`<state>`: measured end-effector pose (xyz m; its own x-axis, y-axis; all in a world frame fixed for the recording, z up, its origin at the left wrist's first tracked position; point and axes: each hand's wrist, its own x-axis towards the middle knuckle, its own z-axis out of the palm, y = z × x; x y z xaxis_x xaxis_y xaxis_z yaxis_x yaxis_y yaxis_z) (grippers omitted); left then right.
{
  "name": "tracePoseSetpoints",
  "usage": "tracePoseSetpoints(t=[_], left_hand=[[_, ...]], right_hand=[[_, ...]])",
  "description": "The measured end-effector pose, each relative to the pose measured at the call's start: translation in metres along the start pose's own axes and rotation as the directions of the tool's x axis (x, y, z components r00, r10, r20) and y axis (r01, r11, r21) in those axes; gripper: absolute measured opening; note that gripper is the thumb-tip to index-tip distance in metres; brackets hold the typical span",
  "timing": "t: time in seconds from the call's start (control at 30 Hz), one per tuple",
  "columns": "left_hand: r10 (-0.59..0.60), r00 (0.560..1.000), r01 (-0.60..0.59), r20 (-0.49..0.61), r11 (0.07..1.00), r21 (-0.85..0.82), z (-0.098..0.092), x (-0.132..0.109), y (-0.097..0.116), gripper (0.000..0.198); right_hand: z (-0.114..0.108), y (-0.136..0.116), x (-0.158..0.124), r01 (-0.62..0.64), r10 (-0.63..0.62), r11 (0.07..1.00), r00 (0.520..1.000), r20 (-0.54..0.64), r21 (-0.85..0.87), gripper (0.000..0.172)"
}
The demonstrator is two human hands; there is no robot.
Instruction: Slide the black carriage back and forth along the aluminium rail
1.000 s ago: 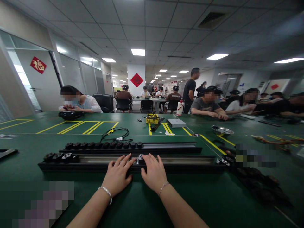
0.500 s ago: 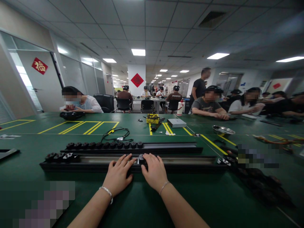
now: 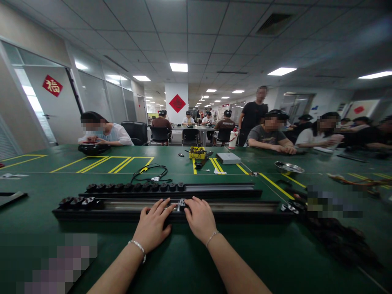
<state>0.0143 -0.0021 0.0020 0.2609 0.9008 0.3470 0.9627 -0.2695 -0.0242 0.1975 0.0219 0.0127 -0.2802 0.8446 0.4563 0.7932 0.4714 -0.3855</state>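
Observation:
A long black track [image 3: 245, 216] with a pale channel lies across the table before me. My left hand [image 3: 153, 224] rests over its middle, fingers spread across the channel and holding nothing. Just to the right, a small black socket-like block [image 3: 181, 203] sits in the channel. My right hand [image 3: 200, 218] has its thumb and fingers curled against the right side of this block, partly hiding it. Several similar black blocks [image 3: 76, 203] sit at the left end of the same track. Behind it, a second black track [image 3: 220, 188] carries a row of such blocks [image 3: 136, 187].
A pile of black parts [image 3: 339, 237] lies to the right, beside a pixelated patch. Farther back are a black cable [image 3: 150, 173], a yellow box [image 3: 197, 153], a grey box [image 3: 228, 158] and a metal bowl [image 3: 289, 166]. People sit around the green table.
My right hand has shifted slightly to the right, uncovering a little more of the block. My left hand stays in place. A standing person in the background has turned.

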Motion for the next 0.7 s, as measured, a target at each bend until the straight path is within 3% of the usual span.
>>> tracePoseSetpoints(t=[0.2,0.7], left_hand=[[-0.006,1.000,0.006,0.006,1.000,-0.003,-0.0010,0.0000,0.0007,0.060],[-0.005,1.000,0.005,0.010,1.000,-0.011,-0.0023,-0.0006,0.0011,0.060]], right_hand=[[-0.0007,-0.0004,0.0005,-0.006,0.007,1.000,0.999,0.031,-0.030,0.029],[0.0016,-0.0025,-0.0013,-0.021,0.020,0.999,0.999,-0.040,-0.039,0.023]])
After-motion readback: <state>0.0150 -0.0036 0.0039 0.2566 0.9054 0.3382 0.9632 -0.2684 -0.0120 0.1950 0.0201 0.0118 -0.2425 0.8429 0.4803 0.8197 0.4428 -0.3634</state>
